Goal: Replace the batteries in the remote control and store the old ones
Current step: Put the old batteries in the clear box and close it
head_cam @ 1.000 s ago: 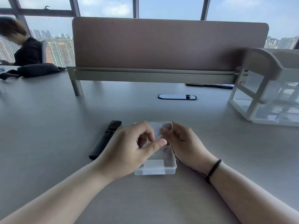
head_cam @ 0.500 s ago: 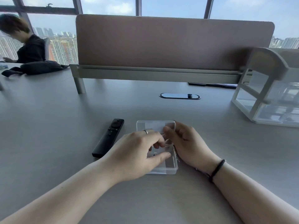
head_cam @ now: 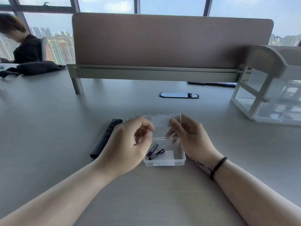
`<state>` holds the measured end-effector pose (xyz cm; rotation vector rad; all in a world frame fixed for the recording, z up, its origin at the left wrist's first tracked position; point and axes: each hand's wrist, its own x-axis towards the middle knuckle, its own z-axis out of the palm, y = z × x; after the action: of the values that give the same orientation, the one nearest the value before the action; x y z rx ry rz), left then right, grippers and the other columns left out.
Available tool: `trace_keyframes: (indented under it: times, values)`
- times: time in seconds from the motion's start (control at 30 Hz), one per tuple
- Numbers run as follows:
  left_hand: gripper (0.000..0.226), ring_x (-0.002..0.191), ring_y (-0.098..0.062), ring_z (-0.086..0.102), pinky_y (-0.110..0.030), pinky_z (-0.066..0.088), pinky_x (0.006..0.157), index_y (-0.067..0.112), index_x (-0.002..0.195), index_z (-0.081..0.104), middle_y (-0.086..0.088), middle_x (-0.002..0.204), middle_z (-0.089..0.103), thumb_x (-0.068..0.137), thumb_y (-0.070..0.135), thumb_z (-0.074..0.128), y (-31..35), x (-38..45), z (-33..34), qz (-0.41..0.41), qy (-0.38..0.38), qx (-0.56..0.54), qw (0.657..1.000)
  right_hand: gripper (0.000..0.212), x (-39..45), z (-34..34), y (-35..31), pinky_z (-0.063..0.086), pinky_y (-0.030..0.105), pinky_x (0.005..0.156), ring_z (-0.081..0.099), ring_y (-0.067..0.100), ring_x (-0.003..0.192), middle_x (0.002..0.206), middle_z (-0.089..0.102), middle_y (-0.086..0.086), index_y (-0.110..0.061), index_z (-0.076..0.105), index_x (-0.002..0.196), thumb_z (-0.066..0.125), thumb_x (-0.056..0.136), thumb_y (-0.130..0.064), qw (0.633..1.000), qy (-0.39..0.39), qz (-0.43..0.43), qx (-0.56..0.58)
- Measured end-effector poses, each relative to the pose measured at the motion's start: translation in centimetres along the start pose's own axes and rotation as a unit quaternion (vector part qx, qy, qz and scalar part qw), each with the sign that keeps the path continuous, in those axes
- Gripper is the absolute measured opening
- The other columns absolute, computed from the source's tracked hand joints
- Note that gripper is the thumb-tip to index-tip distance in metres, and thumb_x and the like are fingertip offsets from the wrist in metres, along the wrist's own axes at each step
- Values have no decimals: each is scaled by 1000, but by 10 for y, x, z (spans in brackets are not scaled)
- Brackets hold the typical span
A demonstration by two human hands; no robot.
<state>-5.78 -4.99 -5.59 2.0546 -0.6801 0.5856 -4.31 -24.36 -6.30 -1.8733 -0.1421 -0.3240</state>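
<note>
A small clear plastic box (head_cam: 180, 158) sits on the table in front of me with its hinged lid (head_cam: 160, 122) standing open. Two dark batteries (head_cam: 154, 152) lie inside on the left of its floor. My right hand (head_cam: 190, 137) pinches the lid's right edge, thumb in front. My left hand (head_cam: 125, 144) hovers at the box's left side with its fingers loosely curled beside the lid's left edge, and I see nothing in them. The black remote control (head_cam: 106, 138) lies face up just left of my left hand.
A clear drawer organiser (head_cam: 267, 95) stands at the right. A padded desk divider (head_cam: 171, 41) runs across the back, with a cable port (head_cam: 178, 95) in front of it. Another person (head_cam: 24, 46) sits far left behind a dark bag (head_cam: 37, 67).
My left hand has drawn back to the left from over the box, uncovering two batteries lying inside. The lid now stands upright in my right hand.
</note>
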Motion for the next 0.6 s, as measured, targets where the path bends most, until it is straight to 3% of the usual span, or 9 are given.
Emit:
trace_keyframes:
  times: [0.1, 0.27, 0.33, 0.43, 0.5, 0.6]
  values:
    - [10, 58, -17, 53, -24, 41, 57, 23, 88, 54, 2, 74, 56, 82, 22, 62, -3, 2, 1, -59, 24, -24, 998, 26, 2, -3, -2, 41, 17, 43, 57, 17, 52, 70, 74, 7, -16, 66, 78, 58, 98, -29, 998, 29, 36, 39]
    - [26, 49, -3, 50, -16, 33, 55, 24, 102, 40, 3, 86, 55, 89, 26, 62, -4, 0, 5, -166, -57, -47, 983, 29, 2, -4, -4, 40, 21, 41, 55, 20, 50, 65, 74, 7, -11, 68, 77, 60, 96, -31, 995, 32, 70, 68]
    - [39, 52, -3, 54, -21, 38, 60, 29, 105, 36, 5, 100, 60, 84, 36, 67, -5, 0, 6, -177, -80, -72, 978, 29, 0, -4, -6, 41, 21, 43, 54, 19, 49, 64, 74, 6, -9, 69, 78, 61, 96, -30, 997, 19, 58, 47]
    - [68, 55, -4, 54, -28, 48, 60, 37, 112, 30, 11, 102, 63, 67, 51, 78, -6, -2, 9, -192, -101, -48, 975, 25, -5, -1, -10, 43, 22, 42, 52, 14, 44, 61, 70, 0, -16, 69, 76, 60, 97, -27, 1000, -9, 21, 0]
    - [81, 53, -2, 52, -22, 47, 57, 38, 117, 26, 11, 102, 62, 63, 48, 85, -7, -4, 12, -183, -111, -22, 977, 25, -8, 1, -12, 44, 25, 44, 53, 11, 42, 60, 68, -1, -21, 68, 75, 59, 98, -25, 1000, -23, -2, -16]
    - [83, 53, 0, 51, -19, 45, 56, 39, 115, 24, 12, 100, 62, 63, 39, 88, -8, -4, 12, -171, -108, -2, 979, 27, -8, 2, -10, 45, 24, 48, 53, 9, 42, 61, 69, 0, -27, 67, 74, 57, 99, -26, 999, -30, -15, -25]
